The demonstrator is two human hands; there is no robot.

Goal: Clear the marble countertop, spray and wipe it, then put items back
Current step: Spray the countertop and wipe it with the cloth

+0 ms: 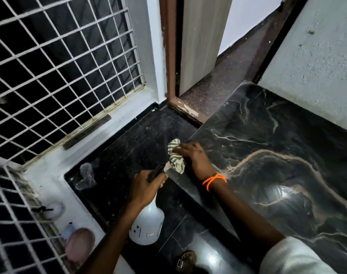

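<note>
The dark veined marble countertop (277,155) fills the right half of the view and carries nothing but my hand. My right hand (194,157), with an orange thread at the wrist, presses a striped green-and-white cloth (175,155) against the counter's left edge. My left hand (147,186) grips the neck of a white spray bottle (147,224) with a black trigger head, held just left of that edge above the floor. The nozzle points up and away toward the cloth. A faint mist shows above the nozzle.
A grilled window (60,66) stands at the left over a white ledge (56,167). A pinkish round object (79,246) and other small items rest on the ledge near the bottom left. A doorway with a brown frame (170,56) is behind. My sandalled foot (185,261) is on the dark floor.
</note>
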